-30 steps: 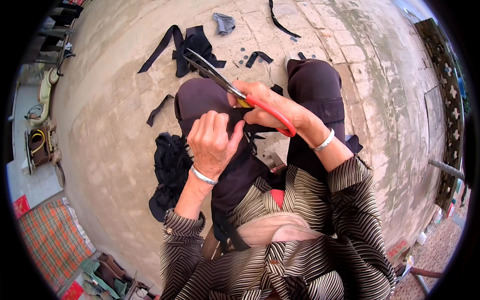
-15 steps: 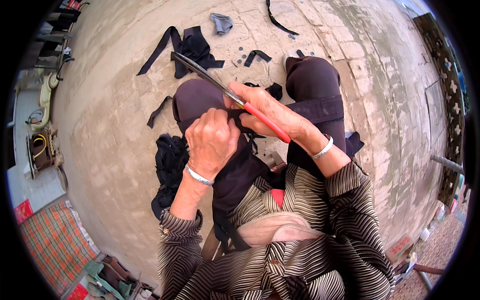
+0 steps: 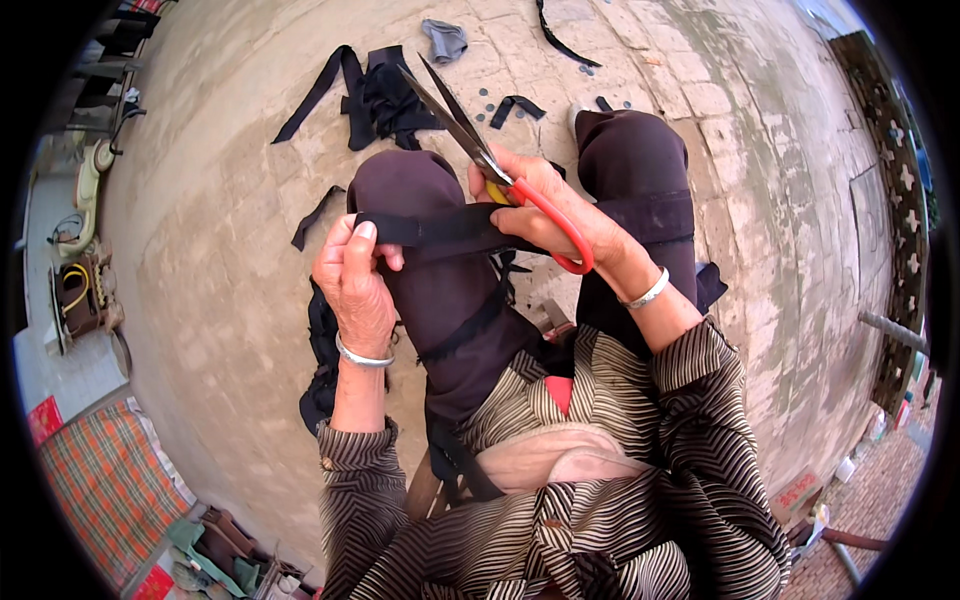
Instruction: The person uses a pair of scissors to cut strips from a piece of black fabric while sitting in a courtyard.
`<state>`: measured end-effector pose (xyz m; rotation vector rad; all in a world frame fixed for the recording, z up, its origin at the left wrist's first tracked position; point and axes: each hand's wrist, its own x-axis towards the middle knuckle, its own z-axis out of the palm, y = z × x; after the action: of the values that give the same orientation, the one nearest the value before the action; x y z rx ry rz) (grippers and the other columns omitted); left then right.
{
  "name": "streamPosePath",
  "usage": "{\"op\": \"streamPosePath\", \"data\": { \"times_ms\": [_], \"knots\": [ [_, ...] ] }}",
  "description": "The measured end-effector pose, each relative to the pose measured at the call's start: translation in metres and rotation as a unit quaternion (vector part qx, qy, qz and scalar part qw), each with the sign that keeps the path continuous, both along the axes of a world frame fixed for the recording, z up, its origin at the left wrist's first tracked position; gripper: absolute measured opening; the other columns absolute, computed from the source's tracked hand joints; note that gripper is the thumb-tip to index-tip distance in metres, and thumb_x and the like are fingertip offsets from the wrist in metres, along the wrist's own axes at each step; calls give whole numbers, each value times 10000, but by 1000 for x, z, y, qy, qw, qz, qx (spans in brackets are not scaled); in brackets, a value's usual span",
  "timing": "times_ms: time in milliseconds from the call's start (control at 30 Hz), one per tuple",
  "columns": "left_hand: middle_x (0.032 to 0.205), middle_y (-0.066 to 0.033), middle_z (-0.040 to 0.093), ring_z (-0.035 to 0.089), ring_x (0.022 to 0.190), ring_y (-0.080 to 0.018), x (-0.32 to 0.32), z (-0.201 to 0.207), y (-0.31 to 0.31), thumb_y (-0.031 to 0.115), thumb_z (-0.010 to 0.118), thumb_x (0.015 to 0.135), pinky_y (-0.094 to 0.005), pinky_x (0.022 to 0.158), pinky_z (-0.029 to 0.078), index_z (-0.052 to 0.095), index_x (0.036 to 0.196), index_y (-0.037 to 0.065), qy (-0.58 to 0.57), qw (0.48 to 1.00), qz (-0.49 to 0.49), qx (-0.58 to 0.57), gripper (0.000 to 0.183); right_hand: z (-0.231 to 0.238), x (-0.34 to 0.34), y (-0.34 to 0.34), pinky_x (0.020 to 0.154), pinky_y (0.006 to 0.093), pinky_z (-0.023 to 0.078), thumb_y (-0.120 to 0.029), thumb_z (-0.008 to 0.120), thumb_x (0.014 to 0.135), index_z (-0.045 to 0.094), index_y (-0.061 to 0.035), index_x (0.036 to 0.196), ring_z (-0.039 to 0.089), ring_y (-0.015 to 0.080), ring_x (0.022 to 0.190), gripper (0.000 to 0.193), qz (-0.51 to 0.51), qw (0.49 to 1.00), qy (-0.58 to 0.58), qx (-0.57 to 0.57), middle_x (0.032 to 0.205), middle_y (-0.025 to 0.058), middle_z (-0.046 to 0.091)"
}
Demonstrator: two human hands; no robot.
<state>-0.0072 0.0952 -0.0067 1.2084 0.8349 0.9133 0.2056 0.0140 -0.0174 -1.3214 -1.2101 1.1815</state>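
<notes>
My left hand [image 3: 357, 285] pinches one end of a black cloth strip [image 3: 437, 230] between thumb and fingers. The strip runs across my left thigh toward my right hand [image 3: 560, 205], whose fingers also meet it. That same hand is closed on a pair of scissors [image 3: 478, 142] with red handles. Their blades are parted and point up and to the left, with no cloth between them. Another dark strip [image 3: 478, 325] with a frayed edge lies over my left leg, lower down.
Black cloth pieces [image 3: 388, 95] lie on the paved ground ahead, near a grey scrap [image 3: 444, 40], a short black strip [image 3: 516, 109] and several small round discs. A dark cloth heap [image 3: 322, 350] is beside my left leg. A plaid cloth [image 3: 110, 490] is at far left.
My left hand has moved left, away from the right, drawing the strip out straight. The scissors' blades have parted. My right hand has shifted slightly to the right.
</notes>
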Motion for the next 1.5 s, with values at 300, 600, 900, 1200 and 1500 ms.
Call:
{"op": "streamPosePath", "data": {
  "times_ms": [300, 600, 900, 1200, 1500],
  "knots": [
    [746, -3, 558, 521, 636, -77, -9, -2, -6, -5, 643, 855, -230, 589, 429, 601, 941, 6, 322, 887, 44, 329, 97, 9, 6, 4, 639, 251, 369, 45, 595, 717, 530, -43, 931, 434, 96, 713, 240, 6, 1000, 1, -28, 760, -10, 486],
    [758, -5, 583, 516, 647, -72, -18, 5, -2, 13, 632, 850, -217, 621, 427, 609, 937, -3, 171, 985, -9, 11, 92, -8, 0, 4, 671, 270, 446, 55, 573, 716, 518, 1, 961, 508, 130, 723, 257, -36, 999, 9, 0, 757, 46, 523],
    [759, -17, 603, 543, 668, -76, -31, 3, 1, 38, 595, 855, -219, 622, 434, 622, 933, -12, 242, 965, -69, 75, 97, 9, -8, 3, 641, 285, 487, 50, 545, 829, 495, 11, 1019, 579, 125, 704, 201, -195, 976, -16, 94, 792, 77, 592],
    [833, -73, 644, 575, 687, -106, -27, 17, -34, 31, 571, 887, -235, 660, 472, 651, 999, -41, 169, 982, -55, 70, 155, 29, -27, -15, 580, 295, 467, -97, 747, 842, 485, 4, 1004, 576, 145, 635, 324, -97, 986, -135, -10, 705, 97, 602],
    [1199, -263, 630, 684, 970, -275, -26, 16, -86, 60, 534, 911, -331, 796, 542, 512, 1288, -112, 48, 970, -75, -227, 415, 26, -34, -15, 595, 387, 467, -2, 684, 781, 479, 1, 1048, 596, 340, 655, 336, -96, 952, -281, 74, 742, 143, 588]
  ]
}}
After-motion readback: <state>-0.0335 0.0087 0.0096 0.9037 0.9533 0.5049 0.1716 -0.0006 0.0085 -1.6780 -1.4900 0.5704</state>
